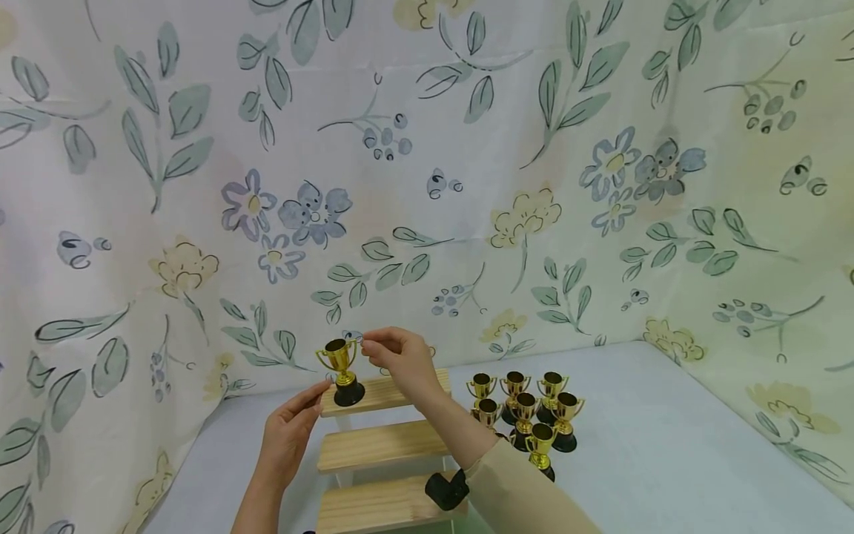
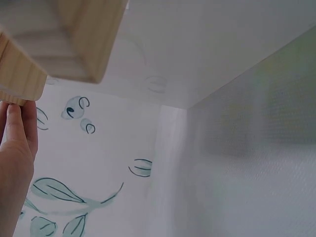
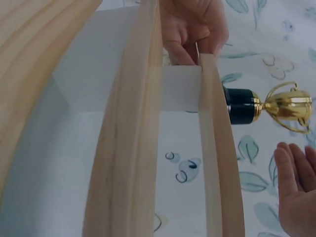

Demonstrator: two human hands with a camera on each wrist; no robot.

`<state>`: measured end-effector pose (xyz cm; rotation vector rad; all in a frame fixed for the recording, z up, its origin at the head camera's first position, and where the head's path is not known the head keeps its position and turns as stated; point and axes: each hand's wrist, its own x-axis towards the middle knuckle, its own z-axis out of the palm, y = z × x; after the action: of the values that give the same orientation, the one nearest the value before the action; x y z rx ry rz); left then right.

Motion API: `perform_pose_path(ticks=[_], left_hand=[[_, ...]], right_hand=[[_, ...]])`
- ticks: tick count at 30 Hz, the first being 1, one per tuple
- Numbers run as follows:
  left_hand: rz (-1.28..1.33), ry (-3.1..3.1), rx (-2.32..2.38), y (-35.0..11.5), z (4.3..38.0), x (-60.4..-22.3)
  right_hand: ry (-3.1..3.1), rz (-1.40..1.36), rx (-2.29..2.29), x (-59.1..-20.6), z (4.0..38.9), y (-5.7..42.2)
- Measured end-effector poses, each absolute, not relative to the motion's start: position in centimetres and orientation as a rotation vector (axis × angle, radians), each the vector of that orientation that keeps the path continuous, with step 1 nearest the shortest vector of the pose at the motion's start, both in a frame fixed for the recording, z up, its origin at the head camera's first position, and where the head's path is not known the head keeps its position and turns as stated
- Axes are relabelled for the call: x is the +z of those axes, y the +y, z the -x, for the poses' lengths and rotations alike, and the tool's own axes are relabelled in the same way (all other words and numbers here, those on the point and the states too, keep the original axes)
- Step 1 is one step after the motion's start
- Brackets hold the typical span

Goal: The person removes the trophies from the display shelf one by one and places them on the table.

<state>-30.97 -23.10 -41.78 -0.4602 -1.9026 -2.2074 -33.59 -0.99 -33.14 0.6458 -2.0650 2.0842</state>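
Note:
A small gold trophy cup (image 1: 339, 359) with a black base stands upright near the left end of the top wooden plank (image 1: 387, 392). My left hand (image 1: 289, 430) is at that plank's left end, its fingertips touching the wood; in the left wrist view its fingers (image 2: 15, 129) reach straight up to the plank. Close to the trophy's right handle is my right hand (image 1: 405, 365), fingers extended. The right wrist view shows a small gap between those fingers (image 3: 285, 168) and the trophy (image 3: 286, 105), with nothing held.
Below the top plank, a middle plank (image 1: 380, 446) and a lower plank (image 1: 373, 506) form a stepped stand. Several more gold trophies (image 1: 525, 408) stand grouped on the pale table (image 1: 654, 445) to the right. Floral cloth (image 1: 467, 185) hangs behind and along the sides.

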Motion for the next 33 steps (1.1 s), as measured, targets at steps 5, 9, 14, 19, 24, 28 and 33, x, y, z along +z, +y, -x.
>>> perform_pose_path(ticks=[5,9,14,19,24,28,33], left_hand=[[0.452,-1.903,-2.199,-23.1,30.9,-41.8],[0.436,-1.904,-2.197,-23.1,30.9,-41.7],[0.469,-1.886,-2.206,-23.1,30.9,-41.7],[0.526,-1.855,-2.219,-23.1,30.9,-41.8],[0.508,-1.862,-2.215,-23.1,30.9,-41.9],[0.489,-1.871,-2.211,-23.1,30.8,-41.8],[0.486,-1.871,-2.217,-23.0,30.8,-41.7]], right_hand=[[-2.065,-0.646,2.065,-32.8,33.9,-2.1],[-2.065,-0.655,2.049,-32.5,33.8,-2.4],[-2.085,-0.656,2.017,-32.4,33.7,-2.6],[-2.105,-0.635,2.003,-32.3,33.6,-2.8],[-2.097,-0.626,1.988,-32.4,33.5,-3.0],[-2.076,-0.625,2.000,-32.4,33.5,-2.9],[-2.056,-0.626,2.011,-32.4,33.3,-2.6]])
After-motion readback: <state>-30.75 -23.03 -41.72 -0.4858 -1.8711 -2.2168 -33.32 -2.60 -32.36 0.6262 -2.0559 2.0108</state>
